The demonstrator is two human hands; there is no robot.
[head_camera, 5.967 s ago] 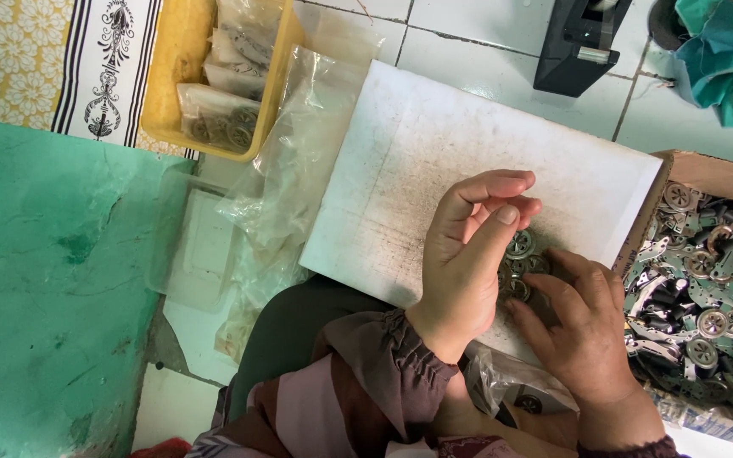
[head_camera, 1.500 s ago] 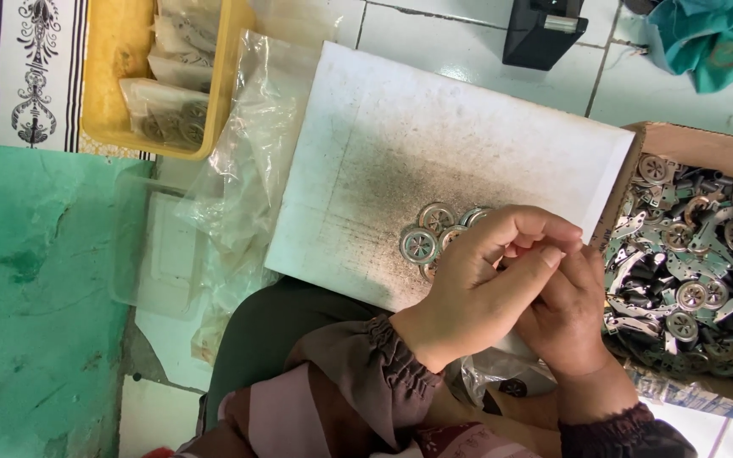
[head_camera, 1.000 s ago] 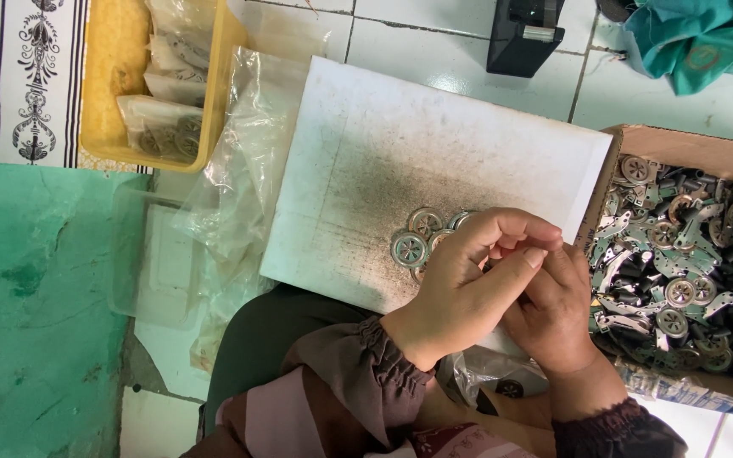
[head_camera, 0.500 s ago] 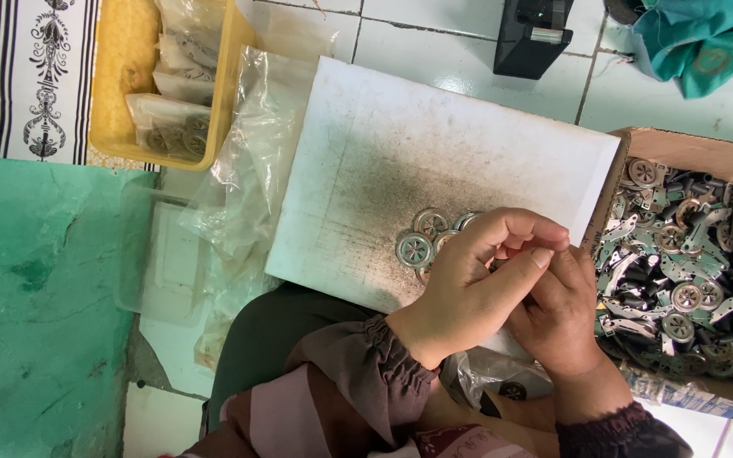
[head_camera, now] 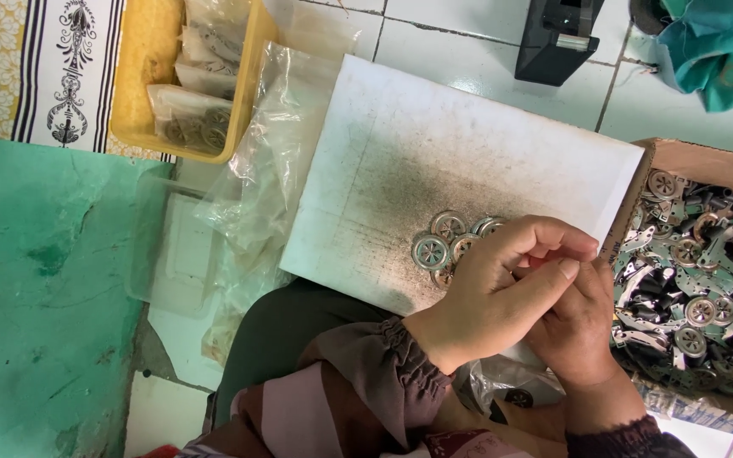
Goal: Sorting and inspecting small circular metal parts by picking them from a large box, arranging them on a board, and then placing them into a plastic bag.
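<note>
Both hands pinched together: left hand point(head_camera: 502, 293) folded over right hand point(head_camera: 583, 326), whatever is gripped hidden. Metal discs point(head_camera: 447, 246) clustered at 10 o'clock on white board point(head_camera: 434, 161). Best kept low over board, near parts box point(head_camera: 702, 280) at 3 o'clock.

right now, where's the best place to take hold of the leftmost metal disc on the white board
Pinch the leftmost metal disc by its outer rim, coming from above on its left side. It lies flat on the white board, with bare board on its left, while other discs crowd its right and the left hand sits just beyond them.
</note>
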